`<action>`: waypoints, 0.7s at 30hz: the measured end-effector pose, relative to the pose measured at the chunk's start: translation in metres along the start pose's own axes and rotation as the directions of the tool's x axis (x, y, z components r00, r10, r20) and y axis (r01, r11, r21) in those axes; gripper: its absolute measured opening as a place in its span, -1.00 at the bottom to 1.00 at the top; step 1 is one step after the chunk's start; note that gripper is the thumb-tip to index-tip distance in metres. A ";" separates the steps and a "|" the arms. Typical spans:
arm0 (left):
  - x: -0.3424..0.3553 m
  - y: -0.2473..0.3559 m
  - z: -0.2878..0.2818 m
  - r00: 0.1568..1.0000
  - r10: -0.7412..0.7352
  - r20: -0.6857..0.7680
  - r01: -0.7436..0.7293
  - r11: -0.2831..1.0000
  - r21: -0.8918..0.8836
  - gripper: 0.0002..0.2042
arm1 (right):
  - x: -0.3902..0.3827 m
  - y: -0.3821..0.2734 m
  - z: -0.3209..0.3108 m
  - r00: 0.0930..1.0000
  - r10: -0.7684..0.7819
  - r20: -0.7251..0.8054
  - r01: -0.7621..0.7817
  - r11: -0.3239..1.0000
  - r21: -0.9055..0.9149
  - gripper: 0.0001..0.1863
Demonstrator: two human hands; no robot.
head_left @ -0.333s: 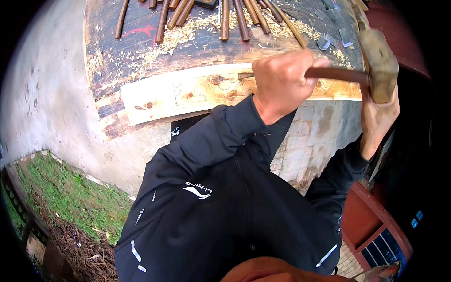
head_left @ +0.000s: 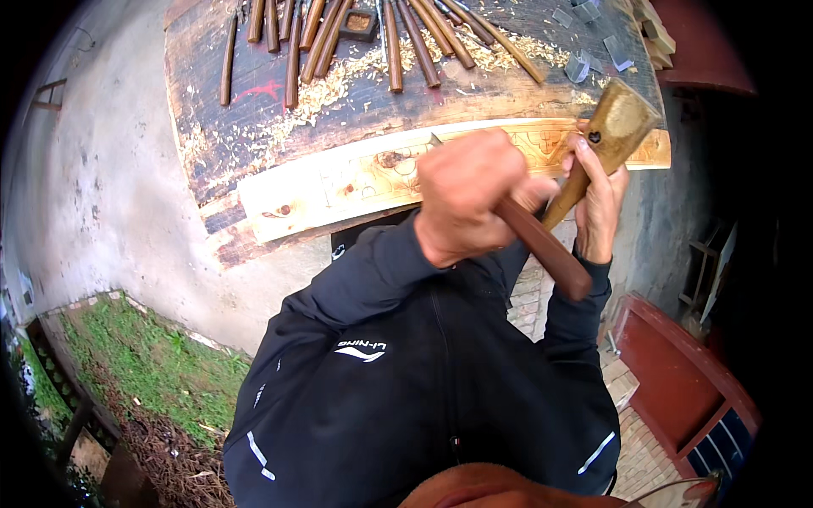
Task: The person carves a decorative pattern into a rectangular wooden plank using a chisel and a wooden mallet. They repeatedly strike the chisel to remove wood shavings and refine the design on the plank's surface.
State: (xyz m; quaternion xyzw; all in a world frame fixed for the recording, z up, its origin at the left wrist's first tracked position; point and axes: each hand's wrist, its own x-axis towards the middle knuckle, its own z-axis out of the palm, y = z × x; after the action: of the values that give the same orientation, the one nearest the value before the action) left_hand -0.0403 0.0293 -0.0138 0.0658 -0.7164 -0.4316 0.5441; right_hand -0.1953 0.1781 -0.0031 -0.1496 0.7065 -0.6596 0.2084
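A pale wooden board with drawn and carved curved outlines lies along the near edge of the worktable. Over its middle, my left hand is closed around a chisel with a brown wooden handle. The handle slopes down to the right; a bit of metal shows past the fist, touching or just above the board, I cannot tell which. My right hand, by the board's right part, grips a wooden mallet by its handle close to the block-shaped head. Part of the mallet handle passes behind the chisel handle.
Several brown-handled carving tools lie fanned across the far side, around a small dark square box. Wood shavings are scattered there. Clear plastic-like pieces lie at the far right. A red cabinet stands at lower right.
The mallet and my right hand have come inward to the left, the mallet's head now tilted up. My left hand has moved slightly left and nearer, its chisel handle swinging from level to downward.
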 end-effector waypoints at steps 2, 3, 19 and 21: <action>0.037 -0.014 -0.036 0.962 -0.206 -0.177 0.184 0.974 -0.133 -0.60 | 0.001 0.019 0.010 0.998 -0.009 -0.055 0.012 0.998 0.061 -0.75; 0.058 -0.016 -0.058 0.927 -0.326 -0.186 0.273 0.926 -0.262 -0.62 | 0.003 0.031 0.012 0.998 -0.016 -0.054 0.019 0.998 0.059 -0.79; 0.132 -0.159 -0.059 0.941 -0.246 -0.234 0.111 0.874 -0.472 -0.47 | -0.011 0.045 0.028 0.999 0.021 0.037 -0.021 1.000 0.013 -0.83; 0.126 -0.165 -0.055 0.947 -0.229 -0.226 0.144 0.931 -0.336 -0.49 | -0.011 0.045 0.025 0.998 0.038 0.051 -0.037 0.999 -0.017 -0.82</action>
State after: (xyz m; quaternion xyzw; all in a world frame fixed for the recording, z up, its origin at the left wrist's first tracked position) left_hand -0.1070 -0.1741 -0.0348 0.1026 -0.5505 -0.5781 0.5934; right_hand -0.1709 0.1654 -0.0483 -0.1551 0.7089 -0.6458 0.2375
